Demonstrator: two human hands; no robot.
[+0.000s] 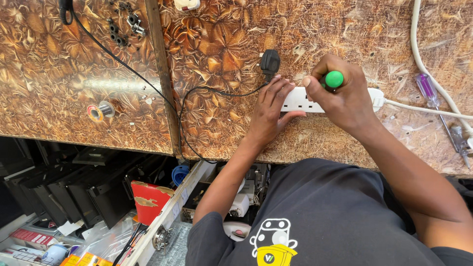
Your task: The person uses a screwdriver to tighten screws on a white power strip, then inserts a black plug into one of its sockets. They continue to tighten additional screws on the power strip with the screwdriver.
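a wide workbench with a brown leaf-patterned top fills the view. on it, near the front edge, lies a white power strip with its white cable running off to the right. the left hand presses flat on the strip's left end, fingers together. the right hand is clenched around a green-handled screwdriver standing on the strip. a black plug lies just behind. below the bench sits a red box; a purple-handled screwdriver lies far right.

Brown leaf-patterned workbench, cluttered dark shelves beneath.
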